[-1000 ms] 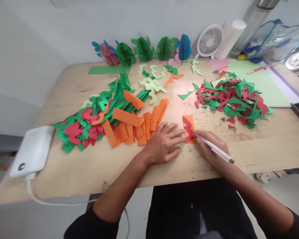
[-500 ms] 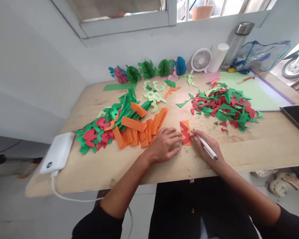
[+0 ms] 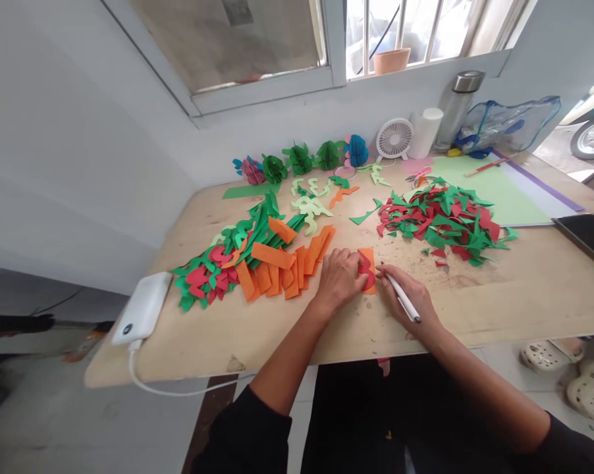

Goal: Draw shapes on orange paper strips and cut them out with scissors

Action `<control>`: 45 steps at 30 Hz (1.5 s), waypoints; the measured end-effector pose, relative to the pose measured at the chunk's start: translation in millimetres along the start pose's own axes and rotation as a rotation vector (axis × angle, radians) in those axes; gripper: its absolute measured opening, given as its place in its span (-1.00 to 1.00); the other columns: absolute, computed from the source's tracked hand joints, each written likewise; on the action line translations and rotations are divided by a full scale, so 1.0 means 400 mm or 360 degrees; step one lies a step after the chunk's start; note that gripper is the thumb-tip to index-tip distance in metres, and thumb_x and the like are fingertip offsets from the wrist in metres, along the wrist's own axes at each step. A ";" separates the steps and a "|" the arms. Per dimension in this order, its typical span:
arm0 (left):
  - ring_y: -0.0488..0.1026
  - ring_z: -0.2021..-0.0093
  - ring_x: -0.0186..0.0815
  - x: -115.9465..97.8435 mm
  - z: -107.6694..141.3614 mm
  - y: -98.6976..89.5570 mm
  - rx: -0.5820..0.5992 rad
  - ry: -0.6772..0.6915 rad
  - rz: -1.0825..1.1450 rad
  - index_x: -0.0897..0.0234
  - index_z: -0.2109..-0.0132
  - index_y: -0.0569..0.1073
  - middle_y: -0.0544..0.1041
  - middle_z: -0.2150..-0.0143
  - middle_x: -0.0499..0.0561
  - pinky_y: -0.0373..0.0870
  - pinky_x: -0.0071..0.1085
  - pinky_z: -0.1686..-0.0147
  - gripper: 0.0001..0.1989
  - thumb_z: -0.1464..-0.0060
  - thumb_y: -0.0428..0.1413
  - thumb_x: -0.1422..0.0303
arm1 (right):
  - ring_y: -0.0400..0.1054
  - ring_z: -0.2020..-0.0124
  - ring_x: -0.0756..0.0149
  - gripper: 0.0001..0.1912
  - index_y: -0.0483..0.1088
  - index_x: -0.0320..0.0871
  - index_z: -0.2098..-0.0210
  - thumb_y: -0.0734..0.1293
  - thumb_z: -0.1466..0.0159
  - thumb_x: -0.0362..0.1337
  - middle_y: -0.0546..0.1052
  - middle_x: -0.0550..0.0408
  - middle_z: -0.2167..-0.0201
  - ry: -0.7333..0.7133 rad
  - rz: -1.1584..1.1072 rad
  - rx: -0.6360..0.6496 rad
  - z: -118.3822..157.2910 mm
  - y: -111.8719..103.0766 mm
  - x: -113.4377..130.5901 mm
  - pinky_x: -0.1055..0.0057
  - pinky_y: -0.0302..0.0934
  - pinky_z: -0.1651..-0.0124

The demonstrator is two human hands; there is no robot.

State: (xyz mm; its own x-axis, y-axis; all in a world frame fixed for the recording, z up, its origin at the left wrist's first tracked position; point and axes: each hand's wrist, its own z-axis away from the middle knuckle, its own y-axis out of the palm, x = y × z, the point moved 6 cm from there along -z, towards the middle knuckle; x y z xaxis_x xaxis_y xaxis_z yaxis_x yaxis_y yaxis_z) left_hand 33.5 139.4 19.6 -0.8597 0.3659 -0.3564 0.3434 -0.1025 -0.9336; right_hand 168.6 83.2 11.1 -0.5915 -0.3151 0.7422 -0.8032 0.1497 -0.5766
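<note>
An orange paper strip (image 3: 370, 252) lies on the table with a wavy red paper cutout (image 3: 365, 281) on top of it. With fingers bent, my left hand (image 3: 344, 276) presses the cutout down from the left and covers part of it. My right hand (image 3: 409, 293) grips a white marker pen (image 3: 404, 297), its tip close to the strip's right edge; whether it touches the paper I cannot tell. Several folded orange strips (image 3: 277, 270) are just left of my left hand, with folded green strips (image 3: 265, 230) behind them.
Red and green scraps (image 3: 440, 217) are heaped at right, near a phone (image 3: 586, 237). At left lie red-and-green cutouts (image 3: 203, 280) and a white power bank (image 3: 143, 306) with a cable. Along the wall stand paper ornaments (image 3: 297, 159), a small fan (image 3: 394, 139) and a bottle (image 3: 458, 108).
My left hand has moved right onto the red cutout, its fingers bending from a flatter spread. The right hand still holds the pen beside the strip. The camera view has shifted slightly.
</note>
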 end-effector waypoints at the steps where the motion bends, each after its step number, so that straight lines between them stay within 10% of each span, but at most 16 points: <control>1: 0.36 0.07 -0.10 -0.001 -0.004 0.001 0.0017 -0.0022 0.0003 0.22 0.24 0.44 0.48 0.19 0.08 0.29 -0.16 0.05 -0.90 -0.05 0.13 0.34 | 0.53 0.16 0.17 -0.74 0.42 -0.07 0.04 0.18 -0.34 -0.27 0.62 -0.03 0.19 0.0003 -0.0004 0.0001 0.000 0.000 -0.002 0.24 0.39 0.09; 15: 0.42 0.10 -0.20 0.016 0.047 -0.014 -0.0129 -0.0354 0.0479 0.22 0.38 0.38 0.53 0.23 -0.01 0.30 -0.21 0.07 -0.92 0.02 0.15 0.45 | 0.54 0.19 0.19 -0.75 0.39 -0.08 0.03 0.19 -0.35 -0.26 0.63 -0.01 0.20 0.0061 -0.0104 -0.0054 -0.016 -0.040 -0.016 0.29 0.39 0.14; 23: 0.46 0.26 -0.26 0.039 0.095 -0.003 -0.0307 -0.0427 0.0857 0.23 0.38 0.40 0.53 0.35 -0.04 0.34 -0.31 0.21 -0.98 0.03 0.12 0.43 | 0.43 0.12 0.09 -0.68 0.43 -0.13 0.03 0.20 -0.28 -0.44 0.58 -0.10 0.13 -0.0457 0.0830 0.0180 -0.142 -0.028 -0.042 0.23 0.25 0.08; 36: 0.51 0.33 -0.25 0.088 0.092 0.051 -0.0684 -0.0437 0.1244 0.27 0.22 0.48 0.55 0.36 0.03 0.44 -0.33 0.28 -0.82 0.03 0.11 0.37 | 0.31 0.09 0.07 -0.70 0.43 -0.18 0.02 0.16 -0.33 -0.40 0.56 -0.15 0.16 -0.0407 0.1387 0.0457 -0.344 0.044 -0.058 0.24 0.03 0.07; 45: 0.52 0.30 -0.24 0.104 0.104 0.066 -0.0771 -0.0438 0.1236 0.24 0.17 0.50 0.55 0.36 0.02 0.46 -0.34 0.30 -0.78 0.03 0.14 0.35 | 0.32 0.07 0.06 -0.66 0.43 -0.15 -0.03 0.15 -0.34 -0.35 0.57 -0.12 0.09 -0.0124 0.1426 0.0198 -0.330 -0.125 -0.122 0.26 0.03 0.10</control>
State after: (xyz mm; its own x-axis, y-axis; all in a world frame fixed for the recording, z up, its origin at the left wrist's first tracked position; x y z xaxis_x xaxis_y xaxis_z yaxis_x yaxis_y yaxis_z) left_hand -9.0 113.4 -21.4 -0.3635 0.1200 -0.9238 0.9215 0.1916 -0.3377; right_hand 228.4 214.9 48.7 -0.9810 -0.1924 -0.0245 -0.0286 0.2686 -0.9628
